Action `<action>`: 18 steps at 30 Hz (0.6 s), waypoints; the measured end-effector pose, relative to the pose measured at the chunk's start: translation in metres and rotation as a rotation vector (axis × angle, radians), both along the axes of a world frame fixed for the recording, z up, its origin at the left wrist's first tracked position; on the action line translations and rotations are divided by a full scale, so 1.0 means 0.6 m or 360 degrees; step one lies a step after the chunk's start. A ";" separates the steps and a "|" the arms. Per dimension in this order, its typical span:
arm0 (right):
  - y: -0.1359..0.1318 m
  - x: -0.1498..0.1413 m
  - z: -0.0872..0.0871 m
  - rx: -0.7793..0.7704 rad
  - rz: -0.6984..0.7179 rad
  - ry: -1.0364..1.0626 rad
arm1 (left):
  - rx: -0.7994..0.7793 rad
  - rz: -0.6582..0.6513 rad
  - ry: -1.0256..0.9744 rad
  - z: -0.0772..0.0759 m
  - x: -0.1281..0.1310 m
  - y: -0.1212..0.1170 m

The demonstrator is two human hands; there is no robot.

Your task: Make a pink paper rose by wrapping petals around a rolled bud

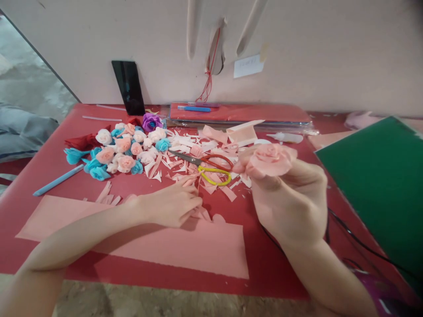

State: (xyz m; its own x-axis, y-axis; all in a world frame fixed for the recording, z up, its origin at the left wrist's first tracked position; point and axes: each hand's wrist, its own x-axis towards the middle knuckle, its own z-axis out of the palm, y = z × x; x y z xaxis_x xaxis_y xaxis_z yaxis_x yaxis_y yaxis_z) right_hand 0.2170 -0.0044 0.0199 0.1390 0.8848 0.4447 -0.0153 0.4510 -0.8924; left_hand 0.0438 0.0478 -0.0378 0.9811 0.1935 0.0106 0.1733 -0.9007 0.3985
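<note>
A pink paper rose (pixel 271 159) is held up in my right hand (pixel 291 202), pinched from beneath, its layered petals facing me. My left hand (pixel 172 202) reaches across the table among cut pink paper pieces (pixel 202 213). Its fingers are curled together, and what lies under them is hidden. Below that forearm lies a long pink paper sheet (pixel 198 248). Scissors (pixel 211 167) with one red and one yellow handle loop rest on the scraps just beyond my left hand, blades pointing left.
Finished paper flowers (pixel 124 149) in white, pink, blue and purple are heaped at the left. A phone (pixel 128 87) leans on the wall. A blue stick (pixel 58 179), a small white bottle (pixel 287 138), a green board (pixel 373 193) and a black cable (pixel 360 244) lie around.
</note>
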 end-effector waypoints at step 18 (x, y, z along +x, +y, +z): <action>0.001 0.001 0.003 0.0026 0.0154 -0.0004 | -0.0548 0.0259 0.0021 0.016 -0.003 0.009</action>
